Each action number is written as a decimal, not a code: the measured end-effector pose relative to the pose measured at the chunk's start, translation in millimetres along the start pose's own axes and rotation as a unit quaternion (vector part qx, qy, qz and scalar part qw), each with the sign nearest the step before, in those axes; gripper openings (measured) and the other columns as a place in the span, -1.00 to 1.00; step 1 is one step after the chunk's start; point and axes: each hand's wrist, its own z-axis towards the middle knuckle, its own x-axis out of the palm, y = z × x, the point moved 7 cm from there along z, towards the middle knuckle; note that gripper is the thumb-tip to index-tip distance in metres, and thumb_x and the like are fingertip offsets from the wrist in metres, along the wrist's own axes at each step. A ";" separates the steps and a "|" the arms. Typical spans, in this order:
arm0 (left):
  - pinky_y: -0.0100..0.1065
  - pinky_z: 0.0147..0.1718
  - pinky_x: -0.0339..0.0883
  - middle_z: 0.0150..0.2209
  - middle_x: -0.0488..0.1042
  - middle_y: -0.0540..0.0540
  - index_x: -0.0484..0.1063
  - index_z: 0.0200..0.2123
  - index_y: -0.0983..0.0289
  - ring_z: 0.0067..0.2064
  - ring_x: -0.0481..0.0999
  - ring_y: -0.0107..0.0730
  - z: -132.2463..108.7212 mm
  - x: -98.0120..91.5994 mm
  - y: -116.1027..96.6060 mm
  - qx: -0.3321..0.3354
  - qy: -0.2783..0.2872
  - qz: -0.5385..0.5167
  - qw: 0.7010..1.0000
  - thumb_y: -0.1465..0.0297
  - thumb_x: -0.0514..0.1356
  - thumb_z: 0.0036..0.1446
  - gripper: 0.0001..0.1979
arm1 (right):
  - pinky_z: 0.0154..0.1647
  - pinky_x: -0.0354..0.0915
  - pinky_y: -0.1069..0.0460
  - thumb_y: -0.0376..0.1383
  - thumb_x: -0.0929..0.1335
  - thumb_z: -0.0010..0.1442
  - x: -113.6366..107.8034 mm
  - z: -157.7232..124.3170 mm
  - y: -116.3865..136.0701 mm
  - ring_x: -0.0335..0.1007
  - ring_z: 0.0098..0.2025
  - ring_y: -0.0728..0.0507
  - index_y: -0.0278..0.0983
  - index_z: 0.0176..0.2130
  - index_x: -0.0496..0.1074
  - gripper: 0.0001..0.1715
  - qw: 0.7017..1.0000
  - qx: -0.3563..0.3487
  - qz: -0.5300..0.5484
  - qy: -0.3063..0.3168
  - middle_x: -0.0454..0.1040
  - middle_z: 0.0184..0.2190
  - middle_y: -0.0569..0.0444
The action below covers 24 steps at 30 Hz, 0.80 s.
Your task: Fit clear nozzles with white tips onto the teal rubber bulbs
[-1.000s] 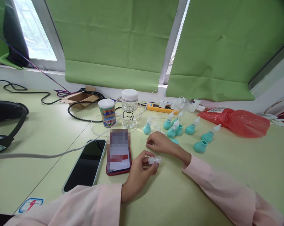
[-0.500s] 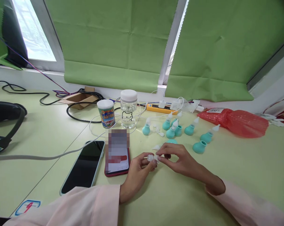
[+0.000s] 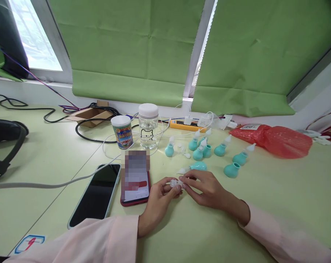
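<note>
Left grip [image 3: 159, 194] curled round clear piece [image 3: 173, 183], right grip [image 3: 208, 185] pinching its end

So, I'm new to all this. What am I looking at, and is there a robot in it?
No robot here, just one person's bare hands. The view comes from a camera worn on that person's head, looking forward and down. The left hand holds a small clear plastic piece; the right hand has its fingertips at the other end, though whether they grip it is hard to see. Beyond them on the table are teal bulbs, several with pointed tips. Toward the left lie two phones, with a printed cup and a clear jar behind. A red bag is at right.
</note>
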 end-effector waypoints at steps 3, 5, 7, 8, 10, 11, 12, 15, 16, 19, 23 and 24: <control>-0.29 -0.27 0.31 -0.44 0.48 0.12 0.42 -0.30 0.38 -0.36 0.43 -0.36 1.2 0.1 0.1 -0.002 0.002 0.000 1.000 0.33 0.25 -0.08 -0.73 | -0.46 0.29 0.05 -0.43 0.27 0.07 1.6 -1.9 3.1 0.36 -0.38 -0.07 -0.29 -0.15 0.30 -0.71 0.998 -0.028 -0.053 -0.002 0.45 -0.40 -0.02; -0.30 -0.27 0.30 -0.44 0.48 0.12 0.42 -0.31 0.39 -0.36 0.43 -0.36 1.5 0.3 0.1 -0.003 0.004 0.005 1.000 0.34 0.25 -0.08 -0.74 | -0.46 0.29 0.05 -0.43 0.26 0.08 3.3 -2.4 4.8 0.37 -0.38 -0.08 -0.30 -0.15 0.31 -0.73 0.997 -0.035 -0.075 0.007 0.45 -0.40 -0.03; -0.31 -0.28 0.30 -0.45 0.48 0.11 0.43 -0.32 0.38 -0.37 0.43 -0.37 1.3 0.2 0.2 -0.002 0.003 0.008 1.000 0.34 0.25 -0.09 -0.75 | -0.46 0.29 0.03 -0.42 0.25 0.08 4.8 -2.2 7.5 0.36 -0.39 -0.09 -0.32 -0.16 0.32 -0.74 0.994 -0.042 -0.099 0.019 0.45 -0.40 -0.04; -0.32 -0.28 0.30 -0.46 0.48 0.10 0.43 -0.33 0.38 -0.37 0.43 -0.37 1.2 0.0 0.6 -0.003 0.002 0.009 1.000 0.34 0.25 -0.09 -0.75 | -0.47 0.29 0.02 -0.43 0.25 0.08 5.2 -2.0 9.2 0.36 -0.39 -0.09 -0.33 -0.17 0.32 -0.75 0.993 -0.048 -0.109 0.021 0.45 -0.40 -0.04; -0.32 -0.28 0.30 -0.46 0.48 0.10 0.43 -0.32 0.38 -0.36 0.44 -0.37 1.1 -0.5 1.8 -0.002 0.001 0.007 1.000 0.34 0.25 -0.09 -0.74 | -0.47 0.29 0.02 -0.43 0.26 0.07 4.6 -1.9 12.4 0.36 -0.39 -0.10 -0.35 -0.17 0.32 -0.74 0.992 -0.057 -0.111 0.012 0.45 -0.40 -0.05; -0.32 -0.27 0.30 -0.46 0.47 0.09 0.43 -0.32 0.37 -0.36 0.44 -0.36 1.1 -0.8 2.5 -0.001 0.002 0.005 1.000 0.33 0.25 -0.09 -0.74 | -0.47 0.29 0.02 -0.42 0.27 0.07 4.3 -2.2 13.0 0.36 -0.38 -0.10 -0.36 -0.16 0.31 -0.72 0.993 -0.056 -0.101 0.004 0.46 -0.39 -0.05; -0.32 -0.28 0.31 -0.46 0.47 0.09 0.43 -0.32 0.37 -0.36 0.43 -0.36 1.1 -1.0 2.9 0.000 0.003 0.004 1.000 0.33 0.25 -0.09 -0.74 | -0.46 0.30 0.02 -0.41 0.28 0.06 4.5 -2.7 12.9 0.36 -0.36 -0.11 -0.37 -0.14 0.30 -0.70 0.995 -0.052 -0.085 -0.003 0.46 -0.37 -0.06; -0.32 -0.30 0.31 -0.46 0.45 0.08 0.42 -0.34 0.38 -0.37 0.43 -0.37 1.5 -1.8 3.4 0.007 0.005 0.008 1.000 0.33 0.23 -0.06 -0.77 | -0.41 0.33 0.02 -0.36 0.31 0.04 8.7 -5.3 11.6 0.37 -0.30 -0.12 -0.41 -0.08 0.25 -0.59 0.998 -0.043 -0.046 -0.012 0.45 -0.30 -0.10; -0.33 -0.31 0.31 -0.47 0.45 0.08 0.42 -0.36 0.38 -0.37 0.43 -0.37 1.6 -1.9 3.4 0.008 0.007 0.013 1.000 0.33 0.22 -0.05 -0.78 | -0.41 0.34 0.02 -0.37 0.32 0.03 10.3 -6.3 11.2 0.37 -0.30 -0.12 -0.42 -0.08 0.24 -0.59 0.998 -0.042 -0.042 -0.016 0.45 -0.30 -0.10; -0.34 -0.31 0.30 -0.45 0.46 0.09 0.44 -0.37 0.38 -0.36 0.43 -0.35 1.9 -1.7 2.6 0.012 0.010 0.029 0.999 0.32 0.22 -0.04 -0.78 | -0.45 0.33 0.05 -0.41 0.32 0.03 12.2 -8.2 8.7 0.38 -0.34 -0.10 -0.39 -0.12 0.25 -0.63 0.998 -0.034 -0.038 -0.036 0.46 -0.35 -0.07; -0.33 -0.29 0.30 -0.42 0.47 0.11 0.45 -0.35 0.38 -0.35 0.43 -0.35 1.3 -0.4 2.9 0.009 0.017 0.025 1.000 0.33 0.21 -0.04 -0.77 | -0.48 0.32 0.06 -0.45 0.31 0.04 13.4 -10.0 5.6 0.38 -0.38 -0.08 -0.36 -0.09 0.23 -0.61 0.998 -0.024 -0.025 -0.046 0.46 -0.39 -0.03; -0.33 -0.28 0.30 -0.42 0.47 0.11 0.45 -0.34 0.38 -0.35 0.43 -0.35 1.0 -0.2 3.0 0.008 0.018 0.023 1.000 0.33 0.22 -0.04 -0.77 | -0.48 0.31 0.06 -0.45 0.30 0.04 13.8 -10.7 5.1 0.37 -0.39 -0.08 -0.35 -0.07 0.22 -0.59 0.998 -0.024 -0.020 -0.048 0.46 -0.40 -0.03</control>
